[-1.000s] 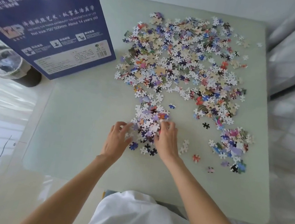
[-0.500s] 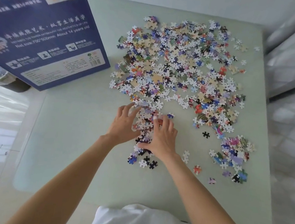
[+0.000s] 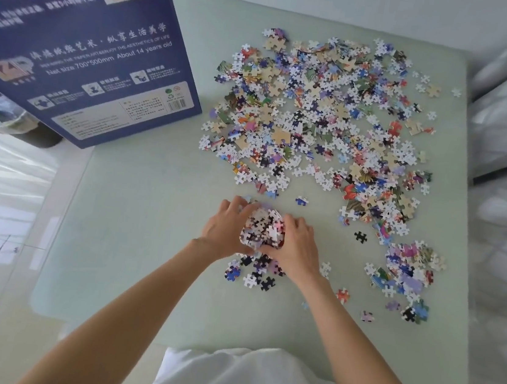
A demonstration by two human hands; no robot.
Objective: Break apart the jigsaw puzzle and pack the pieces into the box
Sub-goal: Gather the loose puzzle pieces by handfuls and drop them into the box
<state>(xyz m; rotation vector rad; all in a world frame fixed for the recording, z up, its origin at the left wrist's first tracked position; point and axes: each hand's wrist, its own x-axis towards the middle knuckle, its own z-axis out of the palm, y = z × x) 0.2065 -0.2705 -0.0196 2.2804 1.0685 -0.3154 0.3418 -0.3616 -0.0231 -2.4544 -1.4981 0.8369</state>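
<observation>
Both hands cup a heaped bunch of puzzle pieces (image 3: 263, 228) between them at the centre of the frame. The left hand (image 3: 225, 228) curls its grip round the bunch's left side, and the right hand (image 3: 295, 245) curls round its right side. A few loose pieces (image 3: 252, 271) lie on the pale green surface (image 3: 134, 215) just below the hands. The main spread of pieces (image 3: 321, 120) covers the upper right of the frame, with a smaller cluster (image 3: 405, 268) at right. The blue puzzle box (image 3: 82, 43) stands tilted at upper left.
</observation>
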